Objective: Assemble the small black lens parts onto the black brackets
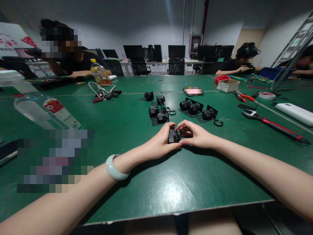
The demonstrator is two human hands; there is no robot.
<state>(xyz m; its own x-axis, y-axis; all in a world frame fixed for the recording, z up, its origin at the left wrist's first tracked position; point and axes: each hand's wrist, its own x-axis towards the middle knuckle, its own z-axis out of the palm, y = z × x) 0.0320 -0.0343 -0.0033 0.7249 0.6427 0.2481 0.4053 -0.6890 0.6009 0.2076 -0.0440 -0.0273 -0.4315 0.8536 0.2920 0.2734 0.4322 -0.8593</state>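
Both of my hands meet over the green table (156, 182) around a black cable gland (173, 135). My left hand (164, 139) is closed about its left side. Curled fingers of my right hand (194, 133) pinch the ring-shaped part at its right end. Just beyond my hands are black slotted plates with more glands (160, 116) fitted to them. A similar plate with glands (193, 108) lies farther right, and another gland (207, 113) is beside it. Loose metal nuts (218, 123) rest near these plates. The inner side of the held gland is hidden by my fingers.
An adjustable wrench (276, 126), orange-handled pliers (244, 97), a tape roll (267, 95) and a white power bank (295, 112) lie at right. Small boxes (228, 85) stand behind them. A large bottle (46, 104) leans at left; cables (105, 91) lie beyond. Co-workers sit across the table.
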